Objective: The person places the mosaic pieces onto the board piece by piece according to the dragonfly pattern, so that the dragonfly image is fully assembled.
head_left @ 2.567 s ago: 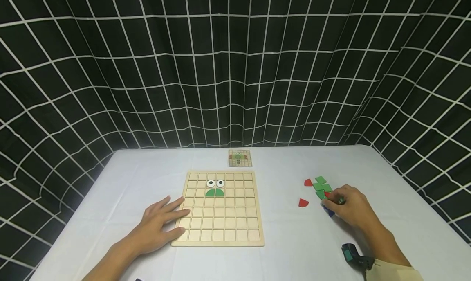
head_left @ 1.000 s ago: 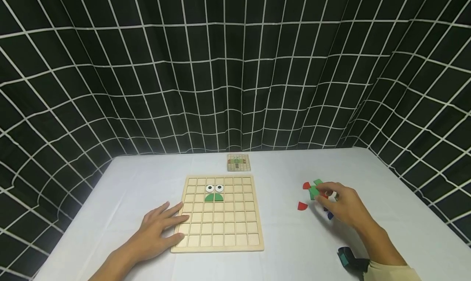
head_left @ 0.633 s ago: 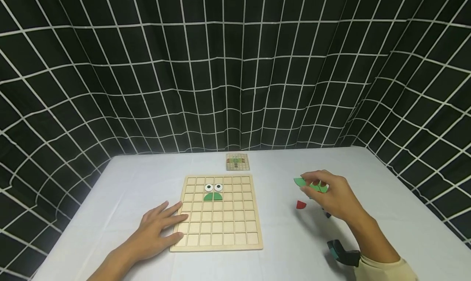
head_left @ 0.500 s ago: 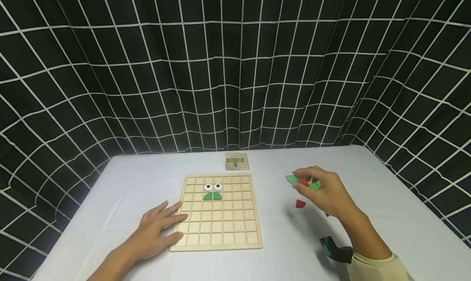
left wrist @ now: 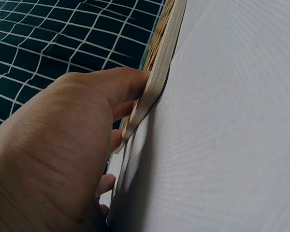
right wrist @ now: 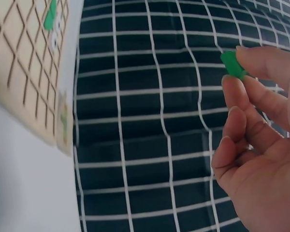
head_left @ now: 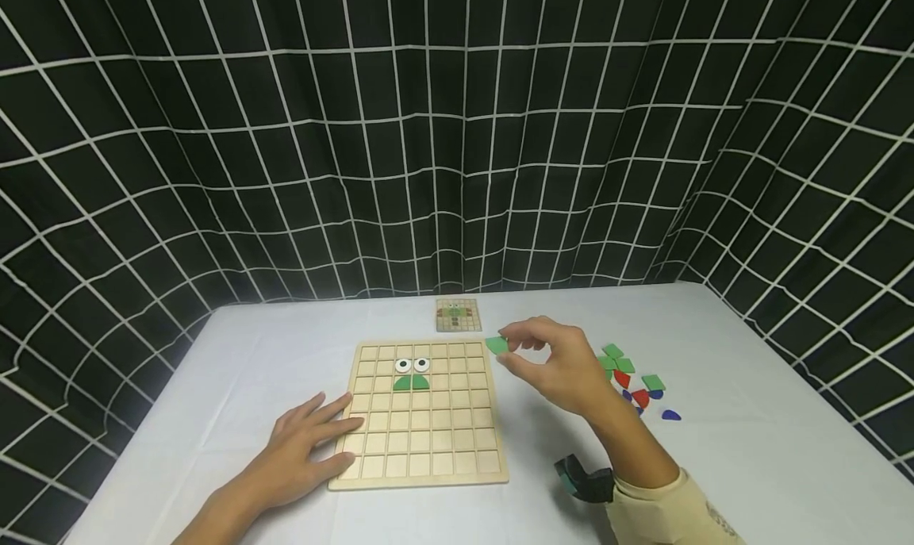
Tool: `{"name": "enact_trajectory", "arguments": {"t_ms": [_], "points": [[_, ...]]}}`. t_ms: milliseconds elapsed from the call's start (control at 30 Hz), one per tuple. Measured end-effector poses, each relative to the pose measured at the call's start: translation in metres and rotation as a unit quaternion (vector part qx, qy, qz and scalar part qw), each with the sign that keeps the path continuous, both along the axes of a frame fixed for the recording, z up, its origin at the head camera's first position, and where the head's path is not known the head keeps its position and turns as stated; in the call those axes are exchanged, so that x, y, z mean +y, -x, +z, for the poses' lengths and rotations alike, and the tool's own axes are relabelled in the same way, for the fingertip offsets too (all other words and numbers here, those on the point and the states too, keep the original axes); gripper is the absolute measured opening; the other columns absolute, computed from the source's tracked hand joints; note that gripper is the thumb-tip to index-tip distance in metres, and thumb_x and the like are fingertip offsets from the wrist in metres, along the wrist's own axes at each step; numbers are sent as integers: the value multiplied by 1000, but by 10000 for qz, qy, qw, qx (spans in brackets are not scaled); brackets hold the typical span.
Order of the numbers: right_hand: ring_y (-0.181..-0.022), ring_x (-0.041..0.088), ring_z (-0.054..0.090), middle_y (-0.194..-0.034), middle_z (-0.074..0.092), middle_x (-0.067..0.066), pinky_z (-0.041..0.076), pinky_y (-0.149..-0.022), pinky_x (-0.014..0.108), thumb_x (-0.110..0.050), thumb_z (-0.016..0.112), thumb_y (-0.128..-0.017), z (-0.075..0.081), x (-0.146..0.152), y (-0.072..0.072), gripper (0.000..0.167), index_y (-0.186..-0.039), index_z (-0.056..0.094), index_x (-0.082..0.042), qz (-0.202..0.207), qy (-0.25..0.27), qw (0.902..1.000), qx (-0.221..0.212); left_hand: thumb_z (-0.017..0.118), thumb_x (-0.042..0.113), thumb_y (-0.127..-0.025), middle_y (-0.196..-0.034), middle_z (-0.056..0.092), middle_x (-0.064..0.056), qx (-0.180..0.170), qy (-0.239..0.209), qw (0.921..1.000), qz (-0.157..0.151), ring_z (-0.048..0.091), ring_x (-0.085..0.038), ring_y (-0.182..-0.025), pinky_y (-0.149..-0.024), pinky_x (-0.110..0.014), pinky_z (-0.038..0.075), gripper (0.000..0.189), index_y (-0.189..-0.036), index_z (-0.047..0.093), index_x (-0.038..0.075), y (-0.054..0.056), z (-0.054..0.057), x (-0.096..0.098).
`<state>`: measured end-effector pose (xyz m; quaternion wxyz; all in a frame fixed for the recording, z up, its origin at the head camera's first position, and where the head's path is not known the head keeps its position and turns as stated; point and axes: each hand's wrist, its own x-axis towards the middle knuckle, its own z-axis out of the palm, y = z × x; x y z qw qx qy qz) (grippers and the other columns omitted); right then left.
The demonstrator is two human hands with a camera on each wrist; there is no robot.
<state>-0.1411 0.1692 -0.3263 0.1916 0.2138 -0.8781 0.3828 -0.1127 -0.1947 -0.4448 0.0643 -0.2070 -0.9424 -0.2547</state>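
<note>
Thumb and fingertips of my right hand pinch a small green tile with a curved side, held up beside the top right corner of the wooden grid board. In the right wrist view the same green tile sticks out from the fingertips. My left hand rests with spread fingers on the board's left edge; in the left wrist view its thumb lies over the rim. Two round eye tiles sit side by side in the grid, above two green quarter-round tiles.
A small picture card lies beyond the board on the white tablecloth. To the right, past my right forearm, are loose green tiles, red tiles and blue tiles. A dark gridded curtain hangs behind.
My right hand has picked the green tile from the loose pieces and carried it left to the board's top right corner. The left hand stays on the board's edge.
</note>
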Motion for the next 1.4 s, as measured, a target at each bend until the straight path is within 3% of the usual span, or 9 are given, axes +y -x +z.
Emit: {"name": "enact_trajectory", "arguments": {"t_ms": [167, 367, 633, 900, 1067, 1400], "points": [[-79, 6, 57, -83, 66, -7, 48, -71, 26, -12, 77, -74, -2, -21, 2, 25, -99, 71, -14, 285, 175, 9994, 108, 67, 45, -80, -145, 44, 4, 6, 3, 10000, -3, 29, -37, -137, -105, -58, 15, 41, -120, 62, 34, 0, 0, 0], [-80, 13, 60, -83, 67, -5, 48, -70, 26, -13, 76, -75, -10, -47, 8, 24, -98, 71, -15, 458, 357, 9982, -122, 66, 46, -80, -145, 43, 5, -64, 24, 10000, 65, 28, -37, -137, -106, -58, 15, 41, -120, 62, 36, 1, 0, -1], [-78, 14, 59, -81, 67, -4, 50, -71, 35, -14, 74, -77, -25, -79, 12, 21, -97, 71, -12, 610, 357, 9968, -365, 67, 46, -80, -145, 44, 5, -29, -2, 10000, 44, 28, -36, -137, -105, -58, 15, 41, -120, 62, 36, 1, -3, -2], [-81, 12, 55, -80, 66, -10, 47, -71, 26, -20, 73, -79, -40, -102, 16, 20, -98, 70, -15, 505, 354, 9940, -902, 66, 46, -80, -145, 44, 5, -94, -1, 9999, 35, 28, -37, -137, -105, -58, 15, 41, -120, 61, 37, 2, -1, -1], [-87, 14, 56, -79, 65, -13, 47, -74, 27, -24, 71, -81, -52, -111, 18, 19, -98, 70, -17, 421, 372, 9890, -1370, 65, 47, -81, -145, 43, 5, -169, 1, 9999, 31, 27, -37, -138, -105, -59, 14, 41, -120, 61, 37, 2, -1, -1], [-71, 8, 52, -76, 61, -12, 46, -58, 20, -25, 69, -82, -78, -121, 22, 21, -101, 70, -14, 419, 271, 9821, -1816, 67, 45, -80, -145, 43, 5, -127, 47, 9999, 18, 28, -36, -138, -106, -58, 14, 42, -120, 61, 36, 2, 1, -2]]}}
